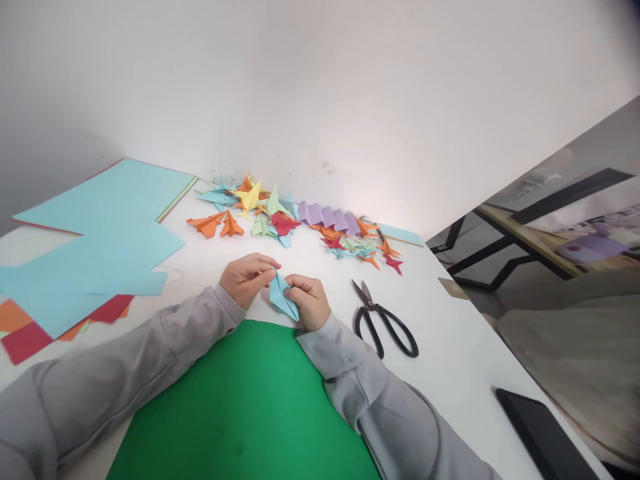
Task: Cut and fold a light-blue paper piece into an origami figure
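A small folded piece of light blue paper (283, 297) is held up between my two hands, just past the far edge of a green sheet (245, 400). My left hand (249, 279) pinches its upper tip between thumb and fingers. On its right side, my right hand (310, 301) grips it with the thumb pressed on the face and the fingers behind, partly hidden. Black-handled scissors (370, 305) lie slightly open on the white table, right of my right hand.
Folded paper pieces in many colours (250, 197) lie along the wall, with a pleated purple strip (327, 217) among them. Large light blue sheets (115, 193) and red and orange scraps (27, 341) cover the left side. A black phone-like slab (543, 433) lies near the right table edge.
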`<state>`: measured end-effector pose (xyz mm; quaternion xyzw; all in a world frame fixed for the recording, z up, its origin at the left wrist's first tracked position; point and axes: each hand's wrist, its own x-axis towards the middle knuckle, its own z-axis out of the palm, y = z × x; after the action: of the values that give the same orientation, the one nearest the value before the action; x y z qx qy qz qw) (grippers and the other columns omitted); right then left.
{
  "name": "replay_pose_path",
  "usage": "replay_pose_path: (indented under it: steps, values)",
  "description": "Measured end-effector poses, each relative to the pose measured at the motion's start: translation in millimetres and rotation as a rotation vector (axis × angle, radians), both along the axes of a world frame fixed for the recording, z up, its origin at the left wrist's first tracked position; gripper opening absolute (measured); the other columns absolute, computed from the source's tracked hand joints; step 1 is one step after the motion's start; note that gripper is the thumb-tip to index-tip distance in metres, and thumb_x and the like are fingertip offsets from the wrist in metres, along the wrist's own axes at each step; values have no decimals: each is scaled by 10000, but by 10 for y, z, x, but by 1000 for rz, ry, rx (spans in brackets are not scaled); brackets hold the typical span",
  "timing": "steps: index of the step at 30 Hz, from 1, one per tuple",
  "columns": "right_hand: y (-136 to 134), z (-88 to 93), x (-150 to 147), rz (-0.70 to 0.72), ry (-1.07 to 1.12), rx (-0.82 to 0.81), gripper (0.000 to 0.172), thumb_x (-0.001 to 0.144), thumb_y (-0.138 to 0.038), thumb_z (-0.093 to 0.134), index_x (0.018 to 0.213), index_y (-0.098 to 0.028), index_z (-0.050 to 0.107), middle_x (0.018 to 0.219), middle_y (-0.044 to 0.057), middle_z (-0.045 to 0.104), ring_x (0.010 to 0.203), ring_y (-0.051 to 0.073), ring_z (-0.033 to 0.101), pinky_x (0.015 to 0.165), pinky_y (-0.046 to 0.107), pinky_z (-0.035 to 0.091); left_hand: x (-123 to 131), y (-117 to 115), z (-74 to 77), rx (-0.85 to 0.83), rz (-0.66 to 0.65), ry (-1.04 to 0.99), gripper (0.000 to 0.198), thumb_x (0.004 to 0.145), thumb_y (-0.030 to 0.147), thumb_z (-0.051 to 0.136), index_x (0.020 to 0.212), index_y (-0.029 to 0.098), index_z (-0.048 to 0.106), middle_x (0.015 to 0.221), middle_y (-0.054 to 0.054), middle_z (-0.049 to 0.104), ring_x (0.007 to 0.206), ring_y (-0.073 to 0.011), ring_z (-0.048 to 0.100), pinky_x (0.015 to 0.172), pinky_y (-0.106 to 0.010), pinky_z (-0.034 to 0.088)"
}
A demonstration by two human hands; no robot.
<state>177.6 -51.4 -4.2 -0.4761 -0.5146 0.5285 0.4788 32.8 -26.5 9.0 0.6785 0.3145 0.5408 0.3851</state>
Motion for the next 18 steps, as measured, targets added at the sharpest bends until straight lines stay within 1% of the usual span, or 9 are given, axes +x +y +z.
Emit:
replay_pose_path:
  steps: [3,7,9,12,14,16,18]
  values:
    - [-3,-4,0,-6,-7,2,87,528,-191,499,523,-156,578,393,-59,427,387,75,317,381,206,215,-5,-6,22,-42,-19,6,182,712,224,545,581,142,641,792,-82,646,632,-125,579,517,-233,496]
    - [-15,3,-6,-17,-29,28,97,529,-173,494,523,-158,590,404,-56,453,389,74,333,389,205,245,6,1,16,-145,-13,-16,212,734,270,523,611,132,627,792,-67,638,563,-95,551,491,-222,489]
    - [-16,3,-10,-25,-37,38,114,535,-169,499,548,-159,612,429,-48,494,403,80,369,403,208,278,17,7,1,-188,14,-56,238,754,303,498,655,126,622,811,-69,637,568,-95,555,486,-220,488]
    - [-6,-7,-12,-50,-28,65,131,549,-169,523,598,-162,644,491,-30,563,449,100,446,443,219,336,31,13,-23,-208,38,-117,306,793,360,436,726,128,624,840,-77,637,604,-105,567,496,-224,490]
    - [5,-19,-11,-64,-23,108,130,564,-176,548,629,-167,660,539,-16,603,489,116,492,485,235,378,35,13,-33,-199,34,-90,285,749,384,507,710,131,631,835,-84,636,642,-121,577,505,-228,492]
    - [16,-34,-7,-75,-36,169,121,594,-212,581,662,-171,672,582,1,632,534,135,529,532,257,413,39,13,-39,-178,26,-21,239,631,370,645,666,134,642,841,-93,636,685,-145,588,513,-235,495]
    - [24,-52,-3,-81,-78,224,146,630,-274,608,705,-173,682,615,19,649,573,153,553,569,279,436,45,14,-41,-166,33,21,231,538,342,716,622,138,648,847,-100,639,691,-156,594,515,-246,500]
